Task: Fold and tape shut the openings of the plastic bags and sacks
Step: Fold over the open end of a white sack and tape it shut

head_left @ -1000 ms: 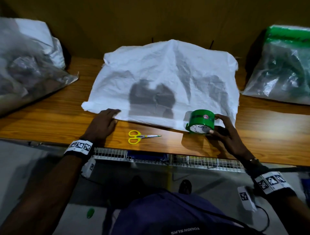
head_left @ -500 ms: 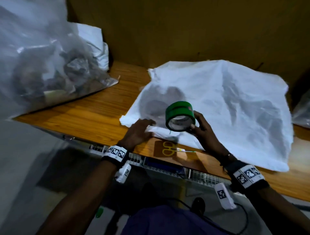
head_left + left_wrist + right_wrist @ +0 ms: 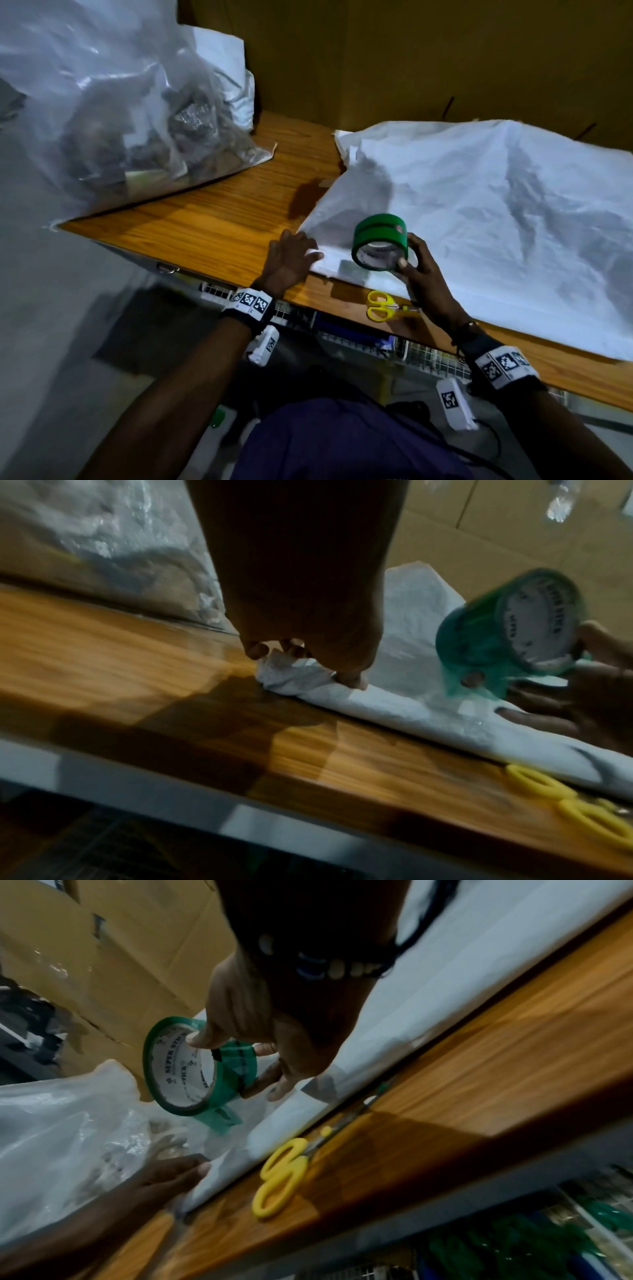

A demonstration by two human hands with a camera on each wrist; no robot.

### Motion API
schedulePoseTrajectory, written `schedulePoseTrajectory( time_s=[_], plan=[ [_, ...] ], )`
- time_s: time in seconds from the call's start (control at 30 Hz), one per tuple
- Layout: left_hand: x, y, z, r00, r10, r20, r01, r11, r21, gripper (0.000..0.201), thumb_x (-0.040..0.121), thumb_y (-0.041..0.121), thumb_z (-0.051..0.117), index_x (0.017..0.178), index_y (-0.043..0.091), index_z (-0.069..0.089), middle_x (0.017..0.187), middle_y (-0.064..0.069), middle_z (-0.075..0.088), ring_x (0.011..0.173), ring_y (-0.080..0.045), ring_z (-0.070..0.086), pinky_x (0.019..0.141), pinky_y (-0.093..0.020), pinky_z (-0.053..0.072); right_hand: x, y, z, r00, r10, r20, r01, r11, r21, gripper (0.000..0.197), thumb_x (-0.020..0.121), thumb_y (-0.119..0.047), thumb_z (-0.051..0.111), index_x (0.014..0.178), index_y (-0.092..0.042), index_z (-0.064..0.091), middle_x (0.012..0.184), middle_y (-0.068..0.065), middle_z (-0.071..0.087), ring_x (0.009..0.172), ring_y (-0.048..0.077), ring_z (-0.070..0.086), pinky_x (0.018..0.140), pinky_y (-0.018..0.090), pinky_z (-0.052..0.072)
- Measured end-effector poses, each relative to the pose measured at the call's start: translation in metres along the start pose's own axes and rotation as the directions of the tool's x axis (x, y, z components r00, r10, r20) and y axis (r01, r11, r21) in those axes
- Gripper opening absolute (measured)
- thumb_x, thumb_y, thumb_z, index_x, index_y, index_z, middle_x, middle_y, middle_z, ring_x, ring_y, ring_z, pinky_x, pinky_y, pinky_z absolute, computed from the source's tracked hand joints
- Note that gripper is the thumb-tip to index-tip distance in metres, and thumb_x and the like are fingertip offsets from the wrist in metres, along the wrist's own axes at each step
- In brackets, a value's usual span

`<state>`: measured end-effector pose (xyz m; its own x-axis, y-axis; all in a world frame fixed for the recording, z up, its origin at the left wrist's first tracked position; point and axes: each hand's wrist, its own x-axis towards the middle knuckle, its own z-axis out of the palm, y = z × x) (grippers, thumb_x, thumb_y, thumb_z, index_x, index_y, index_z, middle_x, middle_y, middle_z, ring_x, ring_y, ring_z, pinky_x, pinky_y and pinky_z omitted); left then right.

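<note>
Fingers [image 3: 349, 681] of left hand [image 3: 289, 263] curled on near-left folded edge of limp, springy white sack [image 3: 479, 219]; right hand [image 3: 419, 270] gripping light, stiff green tape roll [image 3: 380, 241] just above; best held by core and rim.

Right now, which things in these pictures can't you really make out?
- Contents of the white sack: hidden in every view by its opaque cloth.
- Scissors blades: head view, behind the right hand.
- Clear bag contents: head view, blurred by crumpled plastic.
- Tape roll label: left wrist view, motion blur.
</note>
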<state>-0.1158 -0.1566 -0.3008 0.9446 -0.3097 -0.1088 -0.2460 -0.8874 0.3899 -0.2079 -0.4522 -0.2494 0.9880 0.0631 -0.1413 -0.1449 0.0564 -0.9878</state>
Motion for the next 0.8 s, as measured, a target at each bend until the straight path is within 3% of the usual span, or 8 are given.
schedulePoseTrajectory(
  time_s=[0.07,0.13,0.23,0.37,0.47,0.53,0.67,0.8],
  plan=[
    [-0.010,0.010,0.000,0.995,-0.038,-0.094,0.032,0.997,-0.073,0.026,0.090,0.058,0.065,0.098,0.033,0.065,0.112,0.007,0.067,0.115,-0.026,0.052,0.087,-0.044,0.040,0.006,-0.002,0.017,1.000,0.013,0.010,-0.013,1.000,0.010,0.049,0.104,-0.020,0.057,0.151,-0.020,0.045,0.156,0.001,0.049,0.145,0.026,0.048,0.115,0.040,0.046],
    [-0.019,0.021,-0.003,0.974,-0.019,-0.224,-0.004,0.995,-0.100,0.023,0.088,0.045,0.077,0.094,0.026,0.064,0.106,0.004,0.064,0.105,-0.023,0.052,0.075,-0.037,0.042,0.007,0.004,0.030,0.999,0.045,0.010,-0.045,0.999,0.016,0.049,0.104,-0.019,0.057,0.151,-0.021,0.046,0.155,-0.001,0.050,0.146,0.025,0.047,0.118,0.043,0.044],
    [-0.028,0.034,-0.002,0.964,0.034,-0.265,-0.072,0.989,-0.133,0.013,0.094,0.026,0.072,0.091,0.015,0.066,0.100,-0.006,0.060,0.095,-0.026,0.058,0.068,-0.037,0.045,0.000,0.015,0.038,0.997,0.063,0.038,-0.062,0.998,-0.025,0.047,0.107,-0.018,0.053,0.153,-0.021,0.044,0.153,-0.002,0.054,0.144,0.020,0.050,0.121,0.047,0.040],
    [-0.034,0.028,0.000,0.985,-0.036,-0.172,-0.027,0.936,-0.352,0.036,0.099,0.031,0.043,0.093,0.008,0.070,0.090,-0.013,0.067,0.087,-0.037,0.064,0.072,-0.049,0.046,-0.003,0.016,0.043,0.995,0.086,0.057,-0.085,0.996,-0.021,0.052,0.107,-0.021,0.053,0.157,-0.024,0.040,0.154,-0.003,0.054,0.144,0.021,0.050,0.122,0.052,0.036],
    [-0.031,0.033,-0.020,0.982,-0.173,0.072,0.187,0.868,-0.460,0.036,0.107,0.026,0.044,0.106,0.009,0.076,0.114,-0.013,0.075,0.106,-0.031,0.066,0.084,-0.041,0.049,-0.002,0.018,0.041,0.995,0.079,0.066,-0.079,0.997,0.002,0.056,0.106,-0.021,0.054,0.160,-0.025,0.038,0.159,0.001,0.048,0.147,0.025,0.046,0.124,0.062,0.029],
    [-0.028,0.035,-0.026,0.952,-0.234,0.196,0.305,0.765,-0.567,0.033,0.108,0.018,0.046,0.110,0.011,0.078,0.120,-0.007,0.075,0.107,-0.022,0.066,0.082,-0.030,0.047,-0.003,0.018,0.041,0.995,0.074,0.073,-0.074,0.997,-0.001,0.058,0.106,-0.020,0.054,0.161,-0.024,0.036,0.158,-0.001,0.050,0.147,0.023,0.047,0.124,0.062,0.029],
    [-0.028,0.036,-0.026,0.874,-0.310,0.373,0.476,0.398,-0.784,0.026,0.105,0.022,0.056,0.097,0.014,0.080,0.104,-0.009,0.079,0.086,-0.021,0.069,0.066,-0.029,0.044,-0.004,0.012,0.044,0.993,0.085,0.087,-0.082,0.996,-0.041,0.061,0.104,-0.021,0.054,0.161,-0.026,0.033,0.146,-0.020,0.060,0.139,0.012,0.055,0.122,0.052,0.036],
    [-0.030,0.043,-0.030,0.824,-0.312,0.473,0.539,0.175,-0.824,0.013,0.104,0.016,0.062,0.098,0.011,0.072,0.089,-0.005,0.077,0.078,-0.018,0.074,0.071,-0.031,0.058,-0.006,0.010,0.045,0.989,0.111,0.098,-0.104,0.992,-0.075,0.059,0.105,-0.024,0.054,0.159,-0.032,0.033,0.136,-0.026,0.065,0.134,0.007,0.058,0.119,0.048,0.039]
  ],
)
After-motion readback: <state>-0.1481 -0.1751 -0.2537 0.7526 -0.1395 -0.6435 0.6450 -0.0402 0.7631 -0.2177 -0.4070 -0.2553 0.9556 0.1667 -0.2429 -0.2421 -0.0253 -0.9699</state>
